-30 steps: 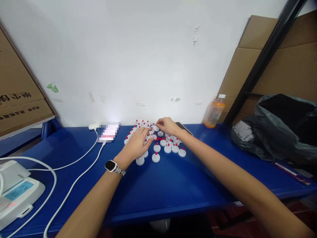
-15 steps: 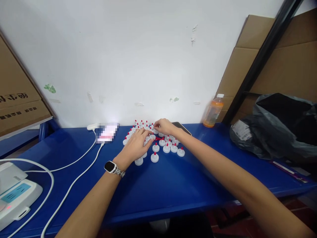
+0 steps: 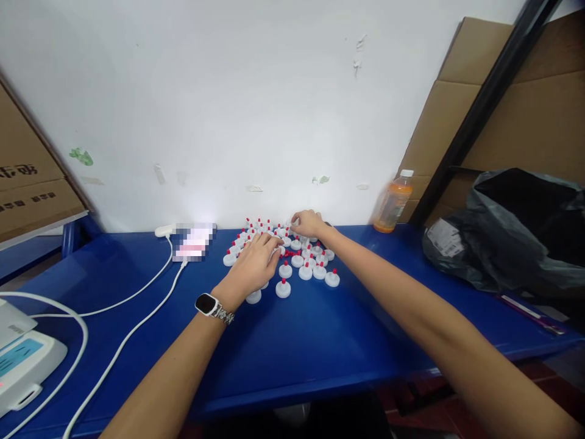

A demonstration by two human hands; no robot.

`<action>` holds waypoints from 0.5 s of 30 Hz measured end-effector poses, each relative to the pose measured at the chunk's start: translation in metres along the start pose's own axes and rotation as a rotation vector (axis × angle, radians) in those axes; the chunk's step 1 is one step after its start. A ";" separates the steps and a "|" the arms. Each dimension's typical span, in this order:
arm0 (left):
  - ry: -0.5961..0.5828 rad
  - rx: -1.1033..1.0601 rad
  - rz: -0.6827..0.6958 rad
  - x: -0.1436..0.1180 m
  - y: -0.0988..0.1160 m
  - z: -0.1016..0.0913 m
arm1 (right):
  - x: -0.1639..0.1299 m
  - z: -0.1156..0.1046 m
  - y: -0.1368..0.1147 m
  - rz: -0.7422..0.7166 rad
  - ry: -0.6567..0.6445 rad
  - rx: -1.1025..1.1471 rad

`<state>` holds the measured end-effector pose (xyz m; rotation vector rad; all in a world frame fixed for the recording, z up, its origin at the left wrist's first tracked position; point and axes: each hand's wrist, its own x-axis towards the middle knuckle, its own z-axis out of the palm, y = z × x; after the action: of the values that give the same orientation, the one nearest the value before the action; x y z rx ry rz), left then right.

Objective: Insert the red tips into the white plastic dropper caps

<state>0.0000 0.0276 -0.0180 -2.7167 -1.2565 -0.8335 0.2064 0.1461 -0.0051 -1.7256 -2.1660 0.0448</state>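
Note:
Many white round caps with red pointed tips are clustered on the blue table; one cap (image 3: 283,289) stands at the near side. My left hand (image 3: 258,259), with a watch on its wrist, reaches over the left part of the cluster. Its thumb and index finger close about a white cap (image 3: 282,250). My right hand (image 3: 308,224) is at the back of the cluster, by the wall, fingers bent together in a pinch. What its fingertips hold is too small to make out. Small loose red tips (image 3: 289,253) lie among the caps between both hands.
A blurred phone (image 3: 195,241) with white cables (image 3: 150,314) lies on the left, near a white device (image 3: 31,366). At the back right stands an orange drink bottle (image 3: 393,201). A dark plastic bag (image 3: 503,225) and cardboard (image 3: 450,110) are further right.
My right hand has moved a little right and back, away from my left hand. My left hand stays over the caps. The view has shifted slightly.

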 end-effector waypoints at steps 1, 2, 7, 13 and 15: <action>-0.005 -0.005 -0.001 0.000 0.000 0.001 | 0.002 0.002 -0.002 -0.002 0.000 0.003; -0.011 -0.009 -0.002 0.000 0.001 0.001 | 0.003 0.003 -0.003 -0.007 0.000 0.010; 0.007 -0.012 -0.013 -0.003 -0.001 -0.004 | -0.001 -0.008 -0.008 -0.019 0.042 0.070; 0.174 -0.003 -0.028 -0.005 0.004 -0.009 | -0.059 -0.030 -0.033 -0.144 0.160 0.606; 0.146 0.003 -0.036 -0.005 0.005 -0.008 | -0.082 -0.029 -0.047 -0.196 0.129 0.746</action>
<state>-0.0031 0.0189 -0.0129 -2.5840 -1.2779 -1.0109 0.1864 0.0513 0.0125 -1.0581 -1.8641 0.5903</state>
